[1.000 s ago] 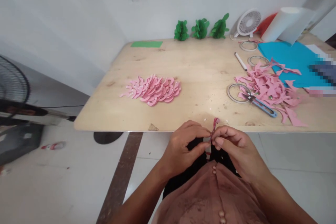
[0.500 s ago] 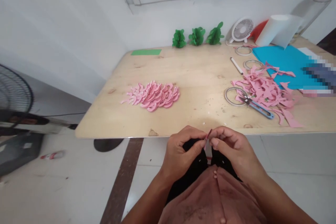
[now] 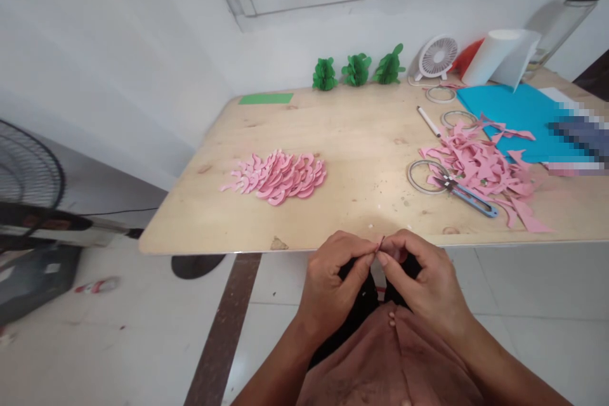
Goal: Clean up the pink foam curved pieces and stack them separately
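Observation:
Just over the near edge of the table, my left hand (image 3: 335,276) and my right hand (image 3: 421,273) meet, fingertips nearly touching. Between them they pinch a small pink paper piece (image 3: 380,243), seen almost edge-on, so its shape is mostly hidden. Thumb and forefinger of each hand are closed on it. Ahead and to the left lies a heap of curved pink paper cutouts (image 3: 290,177). To the right is a pile of pink paper scraps (image 3: 480,158), with blue-handled thread snips (image 3: 471,195) and a roll of tape (image 3: 427,176) at its near left side.
Green paper shapes (image 3: 356,70) stand along the wall beside a small white fan (image 3: 438,57). A green paper strip (image 3: 266,99), a pen (image 3: 429,121) and blue sheets (image 3: 514,114) lie on the wooden table (image 3: 361,133). A floor fan (image 3: 31,171) stands at left.
My right fingertips have come in to the left and now pinch the pink paper piece together with my left. The piece shows less of its surface. The view has shifted slightly.

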Demonstrator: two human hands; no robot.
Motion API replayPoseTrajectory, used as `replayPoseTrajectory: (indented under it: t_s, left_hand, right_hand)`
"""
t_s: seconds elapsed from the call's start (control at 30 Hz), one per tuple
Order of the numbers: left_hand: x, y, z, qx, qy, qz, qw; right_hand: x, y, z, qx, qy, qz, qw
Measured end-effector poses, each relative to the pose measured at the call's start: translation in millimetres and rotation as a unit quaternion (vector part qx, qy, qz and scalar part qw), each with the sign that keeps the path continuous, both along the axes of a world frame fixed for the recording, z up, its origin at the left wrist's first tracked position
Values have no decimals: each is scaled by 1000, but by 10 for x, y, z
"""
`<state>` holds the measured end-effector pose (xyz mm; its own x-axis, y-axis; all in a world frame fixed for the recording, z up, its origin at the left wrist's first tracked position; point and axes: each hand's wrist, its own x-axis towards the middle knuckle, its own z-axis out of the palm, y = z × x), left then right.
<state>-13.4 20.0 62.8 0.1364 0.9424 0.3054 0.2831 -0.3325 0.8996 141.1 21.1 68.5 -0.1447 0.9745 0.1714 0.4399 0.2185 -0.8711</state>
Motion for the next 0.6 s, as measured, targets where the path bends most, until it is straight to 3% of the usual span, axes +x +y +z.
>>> replayPoseTrajectory:
  t_s: [0.23, 0.6]
  left_hand:
    - [7, -9, -21, -19, -16, 10, 1000]
    - [17, -42, -22, -61, -37, 13, 997]
  right_hand:
    - [2, 11, -13, 8, -10, 4, 1000]
    - [9, -3, -52, -43, 17, 4, 999]
